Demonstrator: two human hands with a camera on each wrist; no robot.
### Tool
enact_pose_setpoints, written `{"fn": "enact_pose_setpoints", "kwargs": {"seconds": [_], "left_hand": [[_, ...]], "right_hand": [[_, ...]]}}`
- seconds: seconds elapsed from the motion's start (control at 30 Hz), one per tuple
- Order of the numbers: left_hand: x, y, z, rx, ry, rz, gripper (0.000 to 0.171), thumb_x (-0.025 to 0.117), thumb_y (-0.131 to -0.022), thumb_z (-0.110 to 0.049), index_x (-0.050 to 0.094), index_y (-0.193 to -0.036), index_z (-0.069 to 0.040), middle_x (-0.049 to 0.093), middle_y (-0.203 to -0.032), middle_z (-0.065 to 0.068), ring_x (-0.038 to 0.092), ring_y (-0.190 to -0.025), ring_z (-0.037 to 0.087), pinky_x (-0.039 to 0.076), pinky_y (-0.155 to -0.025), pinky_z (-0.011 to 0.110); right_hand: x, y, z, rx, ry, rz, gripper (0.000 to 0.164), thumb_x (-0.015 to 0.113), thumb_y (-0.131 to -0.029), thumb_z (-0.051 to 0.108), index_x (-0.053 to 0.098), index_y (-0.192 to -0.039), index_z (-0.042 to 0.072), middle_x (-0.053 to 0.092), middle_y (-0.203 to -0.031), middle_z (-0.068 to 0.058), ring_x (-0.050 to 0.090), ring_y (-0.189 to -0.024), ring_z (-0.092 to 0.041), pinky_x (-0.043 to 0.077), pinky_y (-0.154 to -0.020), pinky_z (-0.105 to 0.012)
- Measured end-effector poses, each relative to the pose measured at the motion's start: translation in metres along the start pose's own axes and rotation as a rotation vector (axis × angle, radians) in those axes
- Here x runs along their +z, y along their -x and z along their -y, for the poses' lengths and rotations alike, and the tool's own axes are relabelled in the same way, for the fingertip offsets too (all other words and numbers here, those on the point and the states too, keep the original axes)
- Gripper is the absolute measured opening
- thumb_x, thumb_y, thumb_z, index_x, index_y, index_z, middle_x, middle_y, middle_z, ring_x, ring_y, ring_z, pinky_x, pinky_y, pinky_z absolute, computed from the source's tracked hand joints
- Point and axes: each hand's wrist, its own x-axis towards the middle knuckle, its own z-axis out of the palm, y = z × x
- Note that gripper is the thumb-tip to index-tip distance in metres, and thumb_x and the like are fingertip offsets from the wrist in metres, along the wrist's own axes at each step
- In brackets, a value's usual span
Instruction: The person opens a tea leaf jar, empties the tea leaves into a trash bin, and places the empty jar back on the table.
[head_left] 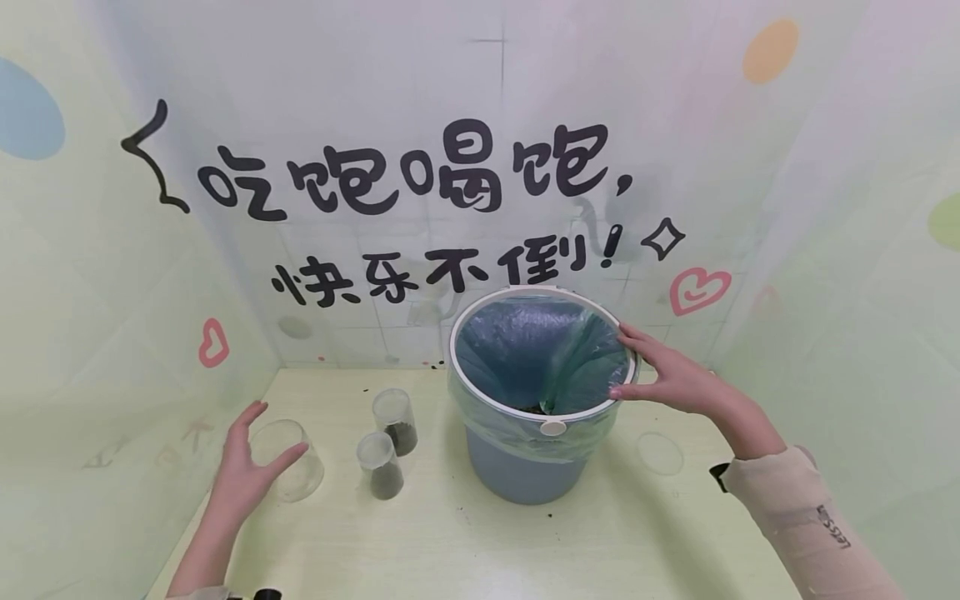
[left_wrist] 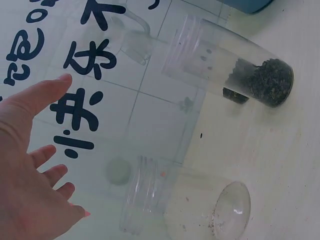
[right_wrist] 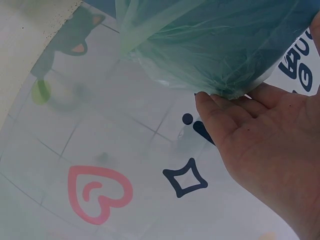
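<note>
Spread fingers, right hand (head_left: 678, 379) touching the right rim (head_left: 456, 367) of the lined bin (head_left: 517, 475); left hand (head_left: 247, 467), thumb and fingers apart, beside clear jar (head_left: 306, 482) on table (head_left: 390, 550), probably light, stiff, slippery, best held round its middle.

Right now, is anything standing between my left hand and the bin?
Yes. The big jar is right beside your left hand; beyond it, the front small jar and back small jar stand before the bin.
</note>
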Motion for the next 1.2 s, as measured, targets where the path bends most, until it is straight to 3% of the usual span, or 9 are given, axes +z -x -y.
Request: {"fn": "enact_pose_setpoints", "kwargs": {"seconds": [0.33, 0.83, 1.2], "left_hand": [[0.014, -0.001, -0.012, 0.042, 0.004, 0.055, 0.090, 0.077, -0.086, -0.015, 0.022, -0.155, 0.000, 0.014, -0.165, 0.023, 0.009, -0.150, 0.050, 0.013, -0.115, 0.073], [0.040, -0.001, -0.006, 0.063, 0.018, 0.140, 0.089, 0.077, -0.087, -0.016, 0.021, -0.153, 0.003, 0.018, -0.162, 0.027, 0.017, -0.147, 0.052, 0.017, -0.117, 0.067], [0.055, 0.005, 0.004, -0.006, -0.009, 0.193, 0.091, 0.078, -0.086, -0.021, 0.022, -0.153, 0.003, 0.022, -0.160, 0.028, 0.016, -0.148, 0.052, 0.019, -0.116, 0.069]], "right_hand": [[0.001, 0.000, 0.000, -0.007, 0.005, -0.007, 0.098, 0.076, -0.084, 0.045, 0.027, -0.155, 0.000, 0.015, -0.166, -0.020, 0.021, -0.149, -0.049, 0.030, -0.113, -0.069], [0.001, 0.001, 0.000, -0.007, 0.003, -0.008, 0.097, 0.077, -0.084, 0.044, 0.028, -0.155, -0.001, 0.015, -0.166, -0.021, 0.020, -0.149, -0.050, 0.030, -0.113, -0.068], [0.002, 0.002, 0.001, -0.010, -0.004, -0.010, 0.097, 0.077, -0.084, 0.043, 0.028, -0.155, -0.002, 0.015, -0.166, -0.021, 0.020, -0.149, -0.050, 0.029, -0.114, -0.068]]}}
